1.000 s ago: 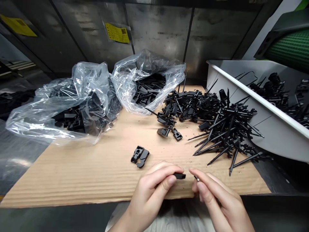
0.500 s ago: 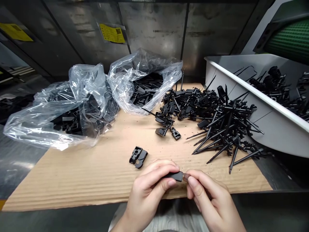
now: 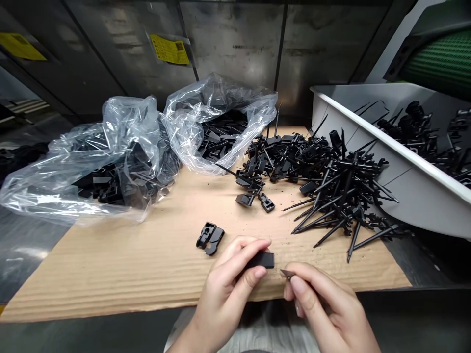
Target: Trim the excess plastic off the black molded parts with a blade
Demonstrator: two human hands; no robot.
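Note:
A small black plastic part (image 3: 265, 260) with a flat rectangular end is pinched between the thumb and fingers of my left hand (image 3: 231, 284); its inner end is hidden by the fingers. My right hand (image 3: 324, 299) is closed on a small dark pointed blade (image 3: 286, 273), with only its triangular tip showing beyond the thumb and forefinger. The tip points left toward the plastic part, and a narrow gap lies between them. Two black plastic pieces (image 3: 210, 239) lie side by side on the cardboard (image 3: 147, 269), to the upper left of my left hand.
Black molded parts with long thin stems lie in a tangled pile (image 3: 342, 191) at the right. Behind are two clear plastic bags (image 3: 132, 127) of black parts. A grey bin (image 3: 390, 142) holding more parts stands at the right, and a metal wall (image 3: 235, 44) at the back.
My right hand has drawn the blade slightly right and down, away from the black plastic part. My left hand has turned the part a little, so its flat face shows more.

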